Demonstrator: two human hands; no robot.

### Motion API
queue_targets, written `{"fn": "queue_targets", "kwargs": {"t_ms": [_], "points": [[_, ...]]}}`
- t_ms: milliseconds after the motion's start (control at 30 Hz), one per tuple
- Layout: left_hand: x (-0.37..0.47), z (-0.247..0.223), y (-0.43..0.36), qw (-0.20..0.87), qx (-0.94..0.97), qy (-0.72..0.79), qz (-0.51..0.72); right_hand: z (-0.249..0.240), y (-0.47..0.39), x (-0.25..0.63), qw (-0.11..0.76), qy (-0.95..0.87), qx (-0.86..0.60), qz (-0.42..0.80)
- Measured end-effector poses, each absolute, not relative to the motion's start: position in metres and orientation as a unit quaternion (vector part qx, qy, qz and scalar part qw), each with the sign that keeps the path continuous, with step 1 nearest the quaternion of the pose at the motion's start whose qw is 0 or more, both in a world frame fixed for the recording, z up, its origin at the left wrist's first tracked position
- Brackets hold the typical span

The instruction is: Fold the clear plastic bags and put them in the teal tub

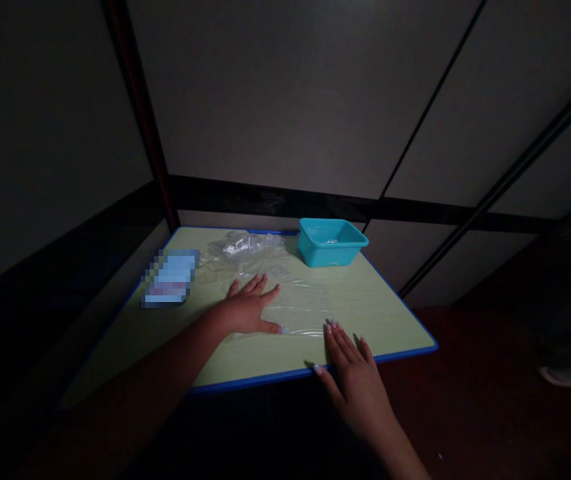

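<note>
A clear plastic bag lies spread flat on a pale green table with a blue rim. My left hand rests on the bag's left part, palm down and fingers spread. Near the bag's lower right corner is my right hand, its fingers stretched out over the table's front edge and its thumb apart. Whether the right fingertips touch the plastic I cannot tell. Behind my left hand lies more crumpled clear plastic.
A turquoise basin with something small and pale inside stands at the back right. On the left lies a pixelated, phone-like flat object. Panelled walls rise behind the table. Part of a person's foot shows at far right.
</note>
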State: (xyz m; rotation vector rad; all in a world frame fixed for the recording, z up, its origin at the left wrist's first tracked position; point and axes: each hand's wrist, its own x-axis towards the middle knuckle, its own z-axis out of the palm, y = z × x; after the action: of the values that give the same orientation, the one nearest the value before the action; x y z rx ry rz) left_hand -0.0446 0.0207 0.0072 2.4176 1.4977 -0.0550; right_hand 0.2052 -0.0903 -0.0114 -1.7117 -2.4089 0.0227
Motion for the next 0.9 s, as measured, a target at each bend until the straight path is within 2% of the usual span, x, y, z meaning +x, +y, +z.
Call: {"fn": "queue_targets", "kwargs": {"t_ms": [233, 467, 600, 767, 900], "points": [[-0.043, 0.014, 0.02, 0.118, 0.842, 0.526, 0.02, -0.001, -0.077, 0.215, 0.098, -0.811, -0.576, 0.013], [-0.041, 0.02, 0.018, 0.109, 0.873, 0.468, 0.08, 0.047, -0.021, 0.203, 0.171, -0.822, -0.543, 0.004], [-0.044, 0.017, 0.021, 0.12, 0.888, 0.434, 0.093, 0.066, 0.029, 0.176, 0.124, -0.832, -0.54, 0.019], [-0.055, 0.013, 0.031, 0.091, 0.873, 0.468, 0.107, 0.049, 0.078, 0.144, 0.061, -0.844, -0.532, 0.04], [-0.062, 0.013, 0.035, 0.075, 0.85, 0.509, 0.112, 0.029, 0.089, 0.14, 0.142, -0.838, -0.526, 0.02]]}}
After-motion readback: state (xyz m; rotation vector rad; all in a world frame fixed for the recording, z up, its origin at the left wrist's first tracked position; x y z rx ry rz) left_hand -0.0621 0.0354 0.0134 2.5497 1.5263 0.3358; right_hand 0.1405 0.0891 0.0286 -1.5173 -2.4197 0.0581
